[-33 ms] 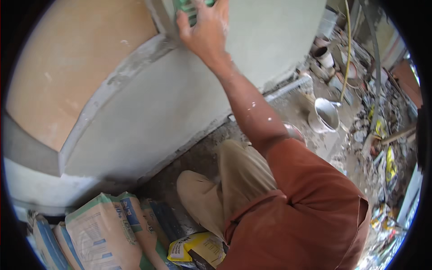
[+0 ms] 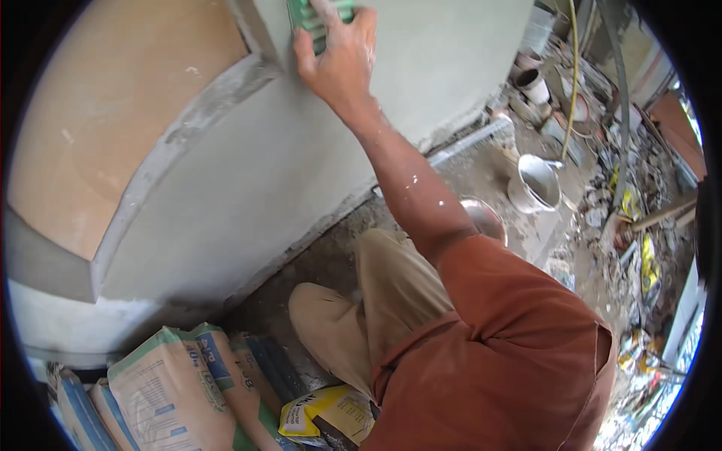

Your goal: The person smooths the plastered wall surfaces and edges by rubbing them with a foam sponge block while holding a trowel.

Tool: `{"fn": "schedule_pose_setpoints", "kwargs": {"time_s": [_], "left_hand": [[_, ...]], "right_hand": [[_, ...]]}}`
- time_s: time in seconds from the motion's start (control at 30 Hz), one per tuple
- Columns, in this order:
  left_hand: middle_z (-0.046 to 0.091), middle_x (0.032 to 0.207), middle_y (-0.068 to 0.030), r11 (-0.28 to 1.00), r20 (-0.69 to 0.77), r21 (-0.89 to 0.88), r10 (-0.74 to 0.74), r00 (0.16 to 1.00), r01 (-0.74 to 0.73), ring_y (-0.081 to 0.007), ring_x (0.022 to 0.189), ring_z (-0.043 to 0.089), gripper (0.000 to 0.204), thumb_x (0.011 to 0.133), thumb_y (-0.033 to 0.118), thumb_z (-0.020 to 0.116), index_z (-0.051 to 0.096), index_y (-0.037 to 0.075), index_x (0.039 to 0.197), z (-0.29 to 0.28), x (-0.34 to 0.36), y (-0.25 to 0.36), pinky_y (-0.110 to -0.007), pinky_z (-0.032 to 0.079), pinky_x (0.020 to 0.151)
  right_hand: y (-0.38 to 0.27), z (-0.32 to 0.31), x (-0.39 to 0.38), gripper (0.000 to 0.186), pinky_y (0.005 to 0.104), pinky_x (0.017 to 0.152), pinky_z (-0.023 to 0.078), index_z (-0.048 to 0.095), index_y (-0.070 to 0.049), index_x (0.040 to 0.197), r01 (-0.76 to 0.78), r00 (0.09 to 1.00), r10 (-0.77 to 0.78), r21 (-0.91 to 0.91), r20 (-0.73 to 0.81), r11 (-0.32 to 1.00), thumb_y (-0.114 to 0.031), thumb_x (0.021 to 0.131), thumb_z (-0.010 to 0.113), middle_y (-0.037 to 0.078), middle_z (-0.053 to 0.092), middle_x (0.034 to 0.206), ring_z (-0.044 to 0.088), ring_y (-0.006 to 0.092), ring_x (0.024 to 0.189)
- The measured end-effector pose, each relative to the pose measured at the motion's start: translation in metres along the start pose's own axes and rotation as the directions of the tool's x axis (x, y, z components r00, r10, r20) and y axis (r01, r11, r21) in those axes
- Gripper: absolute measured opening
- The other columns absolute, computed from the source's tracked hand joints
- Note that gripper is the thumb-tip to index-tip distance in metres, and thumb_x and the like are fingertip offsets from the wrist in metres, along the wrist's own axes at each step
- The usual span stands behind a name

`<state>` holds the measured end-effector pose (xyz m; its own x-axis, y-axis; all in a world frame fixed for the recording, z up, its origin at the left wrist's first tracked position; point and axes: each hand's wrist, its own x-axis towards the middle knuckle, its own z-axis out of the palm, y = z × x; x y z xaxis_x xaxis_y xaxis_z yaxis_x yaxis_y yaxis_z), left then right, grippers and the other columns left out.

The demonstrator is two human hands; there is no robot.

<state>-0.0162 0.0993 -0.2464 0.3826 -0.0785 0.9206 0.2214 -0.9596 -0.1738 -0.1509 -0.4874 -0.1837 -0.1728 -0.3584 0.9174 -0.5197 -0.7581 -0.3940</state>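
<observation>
At the top of the head view my right hand, specked with white, grips a green ribbed plastic float. Its thumb is on the left side and its fingers bend over the top. The float is at the smooth grey plastered wall, close to a corner where a curved raised ledge meets it. The top of the float is cut off by the picture's edge. My right forearm reaches up across the view, with white spots on it. My left hand is not in view.
Paper bags and a yellow bag stand at the lower left beside my bent legs. Right of my arm are a round basin and a white bucket. Rubble and a yellow hose lie farther right.
The whole view has shifted slightly. My right hand and the float sit a little lower and farther right against the wall, with the grip unchanged.
</observation>
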Motion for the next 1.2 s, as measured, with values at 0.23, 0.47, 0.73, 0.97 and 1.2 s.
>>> {"fn": "schedule_pose_setpoints", "kwargs": {"time_s": [0.23, 0.47, 0.73, 0.97, 1.2], "left_hand": [[0.072, 0.108, -0.0042, 0.992, -0.047, -0.085, 0.089, 0.995, -0.092, -0.0287, 0.1, 0.066, 0.027, 0.102, 0.041, 0.061, 0.076, 0.019, 0.099, 0.005, 0.007, 0.026, -0.049, 0.048, 0.092], [0.072, 0.109, -0.0045, 0.977, -0.07, -0.143, 0.152, 0.986, -0.161, -0.029, 0.101, 0.066, 0.029, 0.102, 0.041, 0.06, 0.076, 0.018, 0.099, 0.013, 0.01, 0.051, -0.05, 0.047, 0.092], [0.072, 0.109, -0.0048, 0.967, -0.083, -0.178, 0.167, 0.982, -0.18, -0.0293, 0.102, 0.065, 0.03, 0.102, 0.042, 0.059, 0.076, 0.017, 0.1, 0.014, 0.013, 0.062, -0.05, 0.047, 0.092], [0.071, 0.109, -0.0051, 0.964, -0.084, -0.199, 0.16, 0.983, -0.174, -0.0295, 0.103, 0.065, 0.032, 0.102, 0.043, 0.058, 0.076, 0.017, 0.1, 0.011, 0.013, 0.068, -0.051, 0.046, 0.092], [0.071, 0.109, -0.0053, 0.966, -0.076, -0.199, 0.15, 0.986, -0.162, -0.0298, 0.104, 0.064, 0.033, 0.102, 0.043, 0.057, 0.076, 0.016, 0.1, 0.013, 0.015, 0.066, -0.051, 0.046, 0.092]], "right_hand": [[0.185, -0.135, -0.145, 0.061, 0.0447, 0.091, 0.053, 0.058, -0.018, 0.143, -0.373, 0.91, 0.404, -0.237, 0.095, 0.897, -0.029, 0.086, 0.076, 0.02, 0.058, 0.104, 0.057, 0.0336, 0.103], [0.23, -0.356, -0.248, 0.058, 0.0447, 0.099, 0.051, 0.062, -0.023, 0.139, -0.472, 0.443, 0.846, -0.725, 0.298, 0.502, -0.036, 0.084, 0.074, 0.023, 0.067, 0.12, 0.063, 0.0383, 0.117], [0.24, -0.333, -0.348, 0.041, 0.0419, 0.076, 0.052, 0.067, -0.016, 0.123, -0.967, -0.202, 0.963, -0.192, 0.18, -0.167, -0.041, 0.091, 0.068, 0.005, 0.066, 0.103, 0.062, 0.0242, 0.092], [0.268, -0.284, -0.359, 0.034, 0.0436, 0.068, 0.05, 0.059, -0.02, 0.115, -0.703, -0.648, 0.759, 0.331, 0.066, -0.629, -0.048, 0.096, 0.057, 0.007, 0.057, 0.105, 0.056, 0.0253, 0.092], [0.269, -0.273, -0.357, 0.037, 0.043, 0.066, 0.052, 0.058, -0.018, 0.116, -0.693, -0.669, 0.739, 0.288, 0.085, -0.661, -0.05, 0.1, 0.05, 0.009, 0.057, 0.108, 0.056, 0.0285, 0.095]]}}
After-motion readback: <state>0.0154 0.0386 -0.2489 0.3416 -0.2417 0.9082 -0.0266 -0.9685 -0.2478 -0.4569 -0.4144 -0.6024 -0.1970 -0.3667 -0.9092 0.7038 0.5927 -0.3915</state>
